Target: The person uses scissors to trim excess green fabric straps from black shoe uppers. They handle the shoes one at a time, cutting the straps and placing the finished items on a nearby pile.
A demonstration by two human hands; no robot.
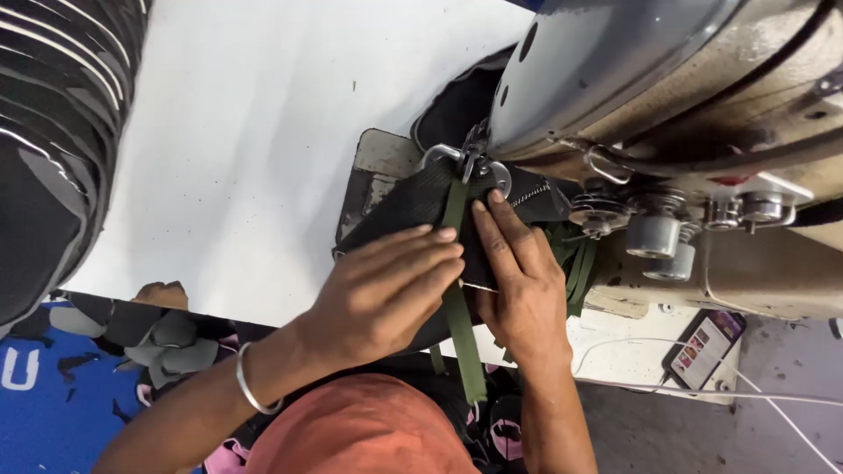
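My left hand [386,294] lies flat with its fingers pressed on a black fabric piece [408,204] and against a green webbing strap [460,316]. My right hand [520,281] presses the same black fabric from the right, its fingertips close to the presser foot [474,162] of a grey industrial sewing machine [667,96]. The green strap runs from under the presser foot, between my two hands, and hangs over the table's near edge. A metal bangle [250,386] circles my left wrist.
A white table [255,132] spreads to the left of the machine. A pile of striped black fabric [53,114] lies at the far left. A phone [704,347] with a white cable rests at the right. Grey foam pieces [167,338] sit below the table edge.
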